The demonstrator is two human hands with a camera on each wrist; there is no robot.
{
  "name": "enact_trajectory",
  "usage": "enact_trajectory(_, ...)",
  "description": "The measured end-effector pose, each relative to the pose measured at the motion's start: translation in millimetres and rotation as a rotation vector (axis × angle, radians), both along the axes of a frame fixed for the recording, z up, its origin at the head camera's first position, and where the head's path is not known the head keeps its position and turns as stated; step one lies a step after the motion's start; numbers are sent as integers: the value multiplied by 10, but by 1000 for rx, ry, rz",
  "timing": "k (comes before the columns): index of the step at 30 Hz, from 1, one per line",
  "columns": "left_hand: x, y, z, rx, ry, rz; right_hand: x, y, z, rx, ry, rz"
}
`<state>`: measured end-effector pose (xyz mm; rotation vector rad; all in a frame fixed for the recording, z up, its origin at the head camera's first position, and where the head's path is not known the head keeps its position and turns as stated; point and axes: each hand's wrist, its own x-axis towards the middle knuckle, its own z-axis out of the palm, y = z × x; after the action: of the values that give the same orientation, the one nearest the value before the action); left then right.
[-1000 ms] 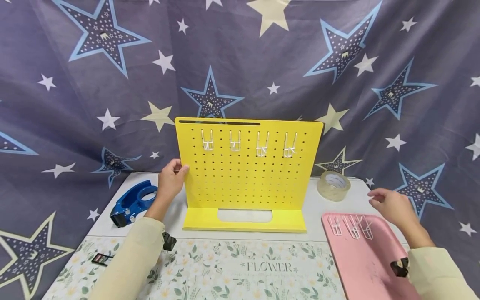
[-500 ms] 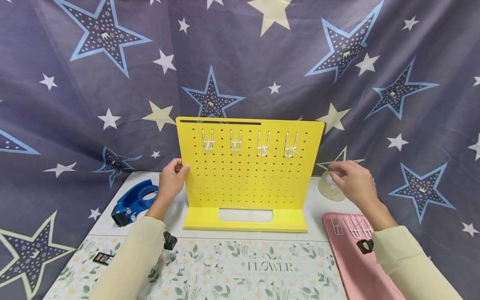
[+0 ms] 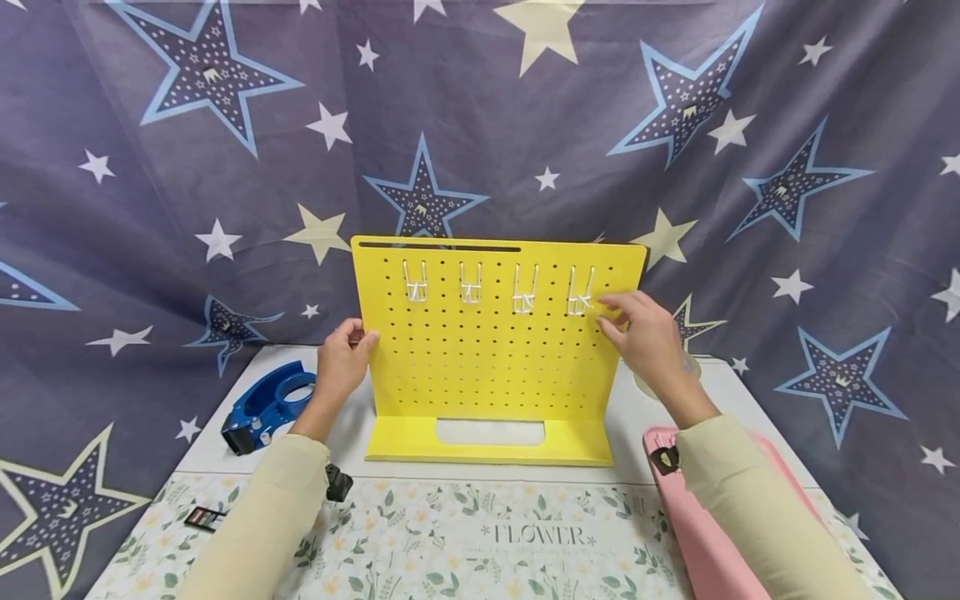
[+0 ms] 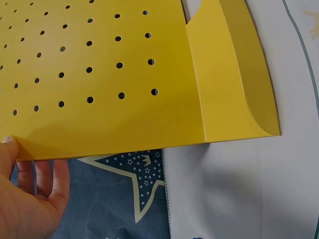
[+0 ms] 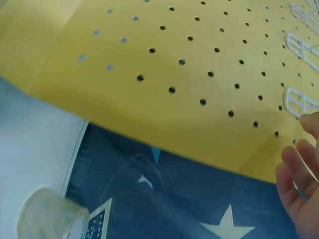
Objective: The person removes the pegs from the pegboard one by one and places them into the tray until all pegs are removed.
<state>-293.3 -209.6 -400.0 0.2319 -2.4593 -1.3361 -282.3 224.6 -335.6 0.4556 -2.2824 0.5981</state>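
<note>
A yellow pegboard stands upright on its base at the back of the table. My left hand grips its left edge, thumb in front and fingers behind, as the left wrist view also shows. Several white wire hooks hang in a row near the top. Beside the rightmost hook is my right hand, its thumb and forefinger apart; whether they touch the hook I cannot tell. In the right wrist view, the thumb appears close to the lower end of that hook.
A pink tray at the right is partly hidden by my right sleeve, as are the hooks in it. A roll of clear tape stands behind my right wrist. At the left lie a blue tape dispenser and a small black object.
My right hand has moved left from above the tray, past the tape roll, to the rightmost hook on the pegboard. The left hand keeps its grip on the edge.
</note>
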Motion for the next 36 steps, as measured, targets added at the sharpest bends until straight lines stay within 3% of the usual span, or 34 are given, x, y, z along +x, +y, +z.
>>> enact_trajectory(9,-3,1,-13,-18,-5,13,-110,-220,50,-33,32,3)
enact_trajectory(18,-16,5,-38,-10,-28,10,-124,-305,47,-36,29,-44)
enact_trajectory(36,-20,-4,-34,-11,-12,3,-131,-274,46,-15,213,-28)
